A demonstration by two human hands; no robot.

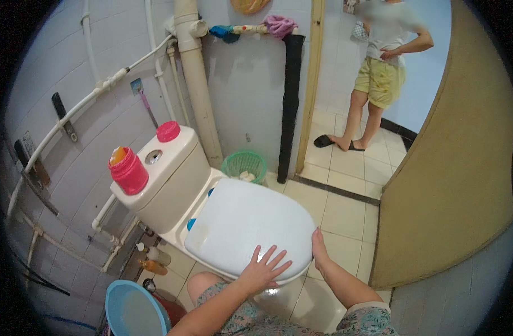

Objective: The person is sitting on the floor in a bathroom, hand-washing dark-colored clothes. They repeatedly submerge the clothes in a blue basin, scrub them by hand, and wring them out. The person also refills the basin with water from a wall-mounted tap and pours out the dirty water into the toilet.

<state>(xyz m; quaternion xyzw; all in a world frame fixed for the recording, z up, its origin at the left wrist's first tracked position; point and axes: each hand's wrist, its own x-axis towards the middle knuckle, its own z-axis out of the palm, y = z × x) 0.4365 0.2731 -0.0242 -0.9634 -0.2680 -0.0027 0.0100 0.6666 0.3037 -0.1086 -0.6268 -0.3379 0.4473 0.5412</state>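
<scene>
The white toilet lid (pixel 256 218) is down on the toilet. My left hand (pixel 266 269) lies flat on top of it near the edge closest to me, fingers spread and holding nothing. At the lid's rounded front end, my right hand (pixel 319 246) touches the rim. It is seen nearly edge-on, so most of its fingers are hidden and I cannot tell if they grip. Blue hinge pieces (pixel 191 224) show where the lid meets the toilet.
On the cistern (pixel 172 173) stand an open pink jar (pixel 128 172) and its pink cap (pixel 168 131). A green waste basket (pixel 245 165) is behind. Bottles (pixel 155 260) and a blue basin (pixel 134 311) are at left. A person (pixel 379 67) stands beyond the doorway; a brownish door (pixel 447 185) is at right.
</scene>
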